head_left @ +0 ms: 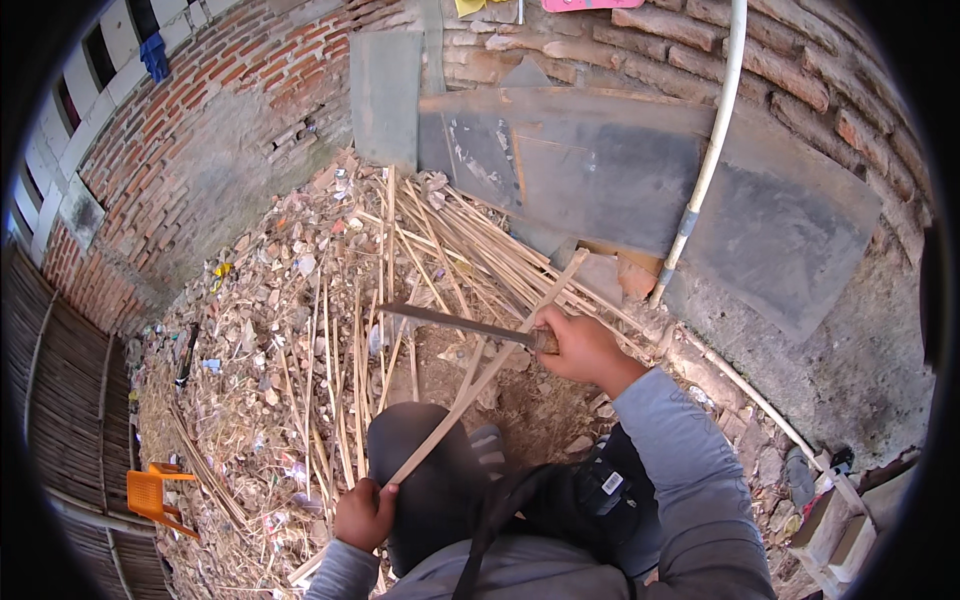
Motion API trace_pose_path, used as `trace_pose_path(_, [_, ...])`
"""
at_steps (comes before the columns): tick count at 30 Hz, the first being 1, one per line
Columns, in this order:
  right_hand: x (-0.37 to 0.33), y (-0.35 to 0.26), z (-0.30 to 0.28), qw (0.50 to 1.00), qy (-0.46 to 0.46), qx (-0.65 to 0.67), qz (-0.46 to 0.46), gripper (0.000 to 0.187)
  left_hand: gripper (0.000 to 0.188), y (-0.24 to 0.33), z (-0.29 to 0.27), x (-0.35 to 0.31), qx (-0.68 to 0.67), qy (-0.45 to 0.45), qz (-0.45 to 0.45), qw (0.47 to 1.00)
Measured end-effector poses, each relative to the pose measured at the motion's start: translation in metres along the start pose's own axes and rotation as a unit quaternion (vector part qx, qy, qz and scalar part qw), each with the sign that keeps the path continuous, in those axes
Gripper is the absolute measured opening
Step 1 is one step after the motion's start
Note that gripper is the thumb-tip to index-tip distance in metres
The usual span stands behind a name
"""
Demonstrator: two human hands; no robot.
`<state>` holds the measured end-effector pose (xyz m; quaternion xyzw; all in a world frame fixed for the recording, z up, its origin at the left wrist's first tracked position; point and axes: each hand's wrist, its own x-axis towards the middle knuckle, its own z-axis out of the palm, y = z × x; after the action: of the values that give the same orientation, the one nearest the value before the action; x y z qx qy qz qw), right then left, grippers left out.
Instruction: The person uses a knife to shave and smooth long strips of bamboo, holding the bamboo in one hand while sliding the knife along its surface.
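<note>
My right hand [582, 348] is closed around the short handle of a machete-like knife [445, 319], whose long, dark blade points left. The blade crosses a pale bamboo strip [450, 418] near the strip's upper part. Low at the left, my left hand [365, 514] grips the near end of that strip, thumb on top. From there the strip slants up and right over my dark-trousered knee [400, 440], its far end rising beyond my right hand. Whether the blade bites into the strip I cannot tell.
Many loose bamboo strips [470, 240] lie ahead on rubble-strewn ground [250, 350]. Dark panels [610, 160] lean on the brick wall, with a white pipe [715, 150] in front. An orange plastic chair [150, 492] stands at the left, near a bamboo-slat wall [75, 380].
</note>
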<state>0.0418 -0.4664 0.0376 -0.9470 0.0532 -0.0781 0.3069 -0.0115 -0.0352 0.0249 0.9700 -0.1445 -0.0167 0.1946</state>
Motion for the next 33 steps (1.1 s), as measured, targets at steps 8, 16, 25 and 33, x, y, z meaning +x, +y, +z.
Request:
trace_pose_path(8, [0.012, 0.039, 0.019, 0.990, -0.129, 0.039, -0.044, 0.027, 0.041, -0.020, 0.013, 0.006, -0.010, -0.013, -0.008, 1.000])
trace_pose_path(16, [0.003, -0.007, 0.026, 0.968, -0.159, -0.130, -0.146, 0.022, 0.048, -0.017, -0.005, 0.015, 0.023, -0.041, 0.006, 0.999])
trace_pose_path(25, [0.014, 0.022, 0.026, 0.994, -0.096, -0.039, -0.018, 0.022, 0.050, -0.019, -0.001, 0.020, -0.001, -0.046, 0.003, 0.999])
trace_pose_path(33, [0.022, 0.060, 0.028, 0.995, -0.085, 0.048, 0.029, 0.038, 0.050, -0.025, 0.003, 0.026, -0.048, -0.068, 0.013, 0.996])
